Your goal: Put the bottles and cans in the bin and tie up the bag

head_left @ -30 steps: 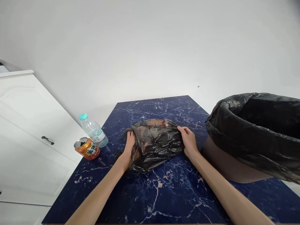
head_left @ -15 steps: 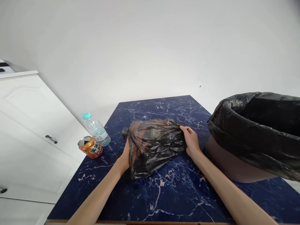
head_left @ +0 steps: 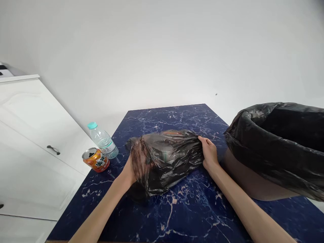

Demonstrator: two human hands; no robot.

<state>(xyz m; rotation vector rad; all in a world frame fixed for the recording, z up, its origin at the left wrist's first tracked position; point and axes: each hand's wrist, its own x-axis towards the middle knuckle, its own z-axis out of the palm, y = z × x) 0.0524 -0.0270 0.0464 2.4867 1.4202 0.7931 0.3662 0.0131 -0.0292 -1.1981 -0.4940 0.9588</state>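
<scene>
So the right hand is at the right end of a crumpled black plastic bag, thumb and fingertips pinching a bit of its edge, forearm angling up from the bottom right corner. The left forearm comes in from the bottom left, and most of the left hand is under the bag's left end, just showing through the thin film. Can't tell if those fingers are spread or gripping anything. The bag's on the blue marbled table, right in the middle between both hands.

There's some stuff inside with orangey and greenish patches, but it's too murky to say what. Off to the left, an orange can sits against or just beside a clear bottle. The lined bin gets chopped by the right edge and its inside is basically solid black.
</scene>
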